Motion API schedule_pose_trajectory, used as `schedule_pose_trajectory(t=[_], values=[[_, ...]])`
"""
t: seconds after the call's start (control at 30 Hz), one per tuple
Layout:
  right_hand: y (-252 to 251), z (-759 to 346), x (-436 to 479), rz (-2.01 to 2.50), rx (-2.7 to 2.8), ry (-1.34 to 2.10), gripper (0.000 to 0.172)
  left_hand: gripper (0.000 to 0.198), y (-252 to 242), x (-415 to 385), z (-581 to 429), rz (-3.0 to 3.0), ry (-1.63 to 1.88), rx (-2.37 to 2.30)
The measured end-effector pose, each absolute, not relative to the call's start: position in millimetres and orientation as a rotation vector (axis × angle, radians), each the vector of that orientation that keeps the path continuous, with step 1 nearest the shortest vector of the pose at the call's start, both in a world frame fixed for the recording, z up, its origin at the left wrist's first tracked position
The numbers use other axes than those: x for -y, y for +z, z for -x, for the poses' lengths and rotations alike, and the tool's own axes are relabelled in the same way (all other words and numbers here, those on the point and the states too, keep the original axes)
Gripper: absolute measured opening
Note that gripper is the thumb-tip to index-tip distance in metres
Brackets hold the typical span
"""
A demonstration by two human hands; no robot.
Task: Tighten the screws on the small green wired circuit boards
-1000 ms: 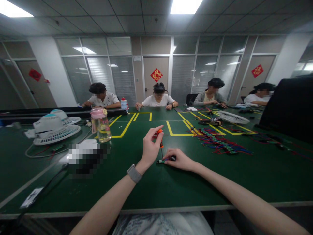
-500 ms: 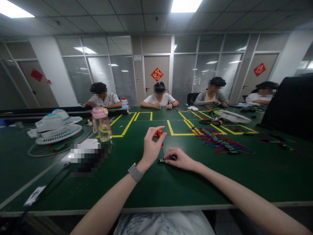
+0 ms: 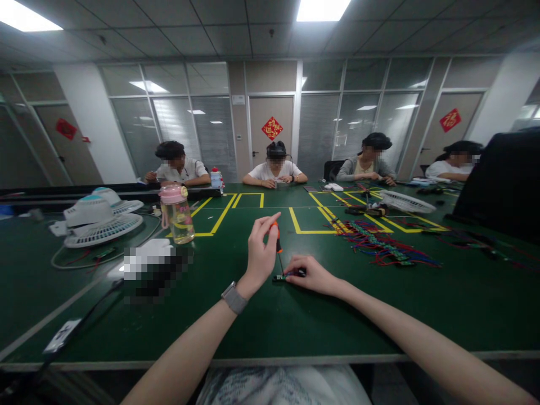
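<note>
My left hand (image 3: 262, 247) is closed around the orange and black handle of a screwdriver (image 3: 278, 242), its thumb and fingers on the grip. The thin shaft points down, its tip meeting a small green circuit board (image 3: 279, 278) on the table. My right hand (image 3: 310, 274) pinches the board's right end between thumb and fingertips and steadies it against the tabletop. Some dark wires by the board are partly hidden under the right fingers. A grey watch band sits on my left wrist.
On the green table (image 3: 253, 332), a row of wired circuit boards (image 3: 382, 243) lies right. At left are a pink-lidded bottle (image 3: 177, 215), white fans (image 3: 103, 222) and a cable. A black screen (image 3: 502, 180) stands far right. Several people sit across the table.
The screwdriver handle has turned and tilted slightly in my left hand, whose fingers have shifted. My right hand keeps its place on the board. The person opposite has brought their hands together.
</note>
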State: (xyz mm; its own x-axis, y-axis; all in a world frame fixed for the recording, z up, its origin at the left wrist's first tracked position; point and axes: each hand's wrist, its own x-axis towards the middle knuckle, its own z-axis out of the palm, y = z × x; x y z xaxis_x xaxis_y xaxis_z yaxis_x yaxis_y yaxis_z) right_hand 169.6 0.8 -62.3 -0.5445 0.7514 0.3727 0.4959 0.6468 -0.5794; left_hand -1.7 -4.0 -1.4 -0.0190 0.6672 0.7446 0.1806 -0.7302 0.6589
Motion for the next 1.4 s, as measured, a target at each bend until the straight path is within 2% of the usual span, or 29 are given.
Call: schedule_pose_trajectory(t=[0.13,0.33,0.57,0.73,1.0,1.23,1.4], values=[[-63.1,-169.5,-1.1,0.969,2.257,0.55,0.013,0.035,-4.0,2.4,-0.4,-1.772,1.707,-0.752],[-63.2,-170.1,-1.1,0.962,2.256,0.549,0.013,0.024,-1.6,3.0,1.1,-1.938,1.831,-0.909],[-60.6,-169.4,1.0,0.964,2.259,0.558,0.013,0.035,-2.5,0.3,-0.6,-1.701,1.654,-0.708],[-60.1,-169.2,0.8,0.979,2.26,0.557,0.013,0.022,-1.4,1.4,2.6,-1.875,1.82,-0.904],[-61.3,-169.6,0.2,0.986,2.276,0.547,0.013,0.036,-4.5,-4.4,-0.1,-1.653,1.676,-0.73],[-62.7,-170.0,-0.2,0.975,2.27,0.546,0.013,0.019,1.0,2.6,4.2,-1.988,1.87,-0.938],[-63.7,-170.0,-0.7,0.971,2.264,0.545,0.013,0.033,-4.1,-1.5,2.7,-1.881,1.757,-0.802]])
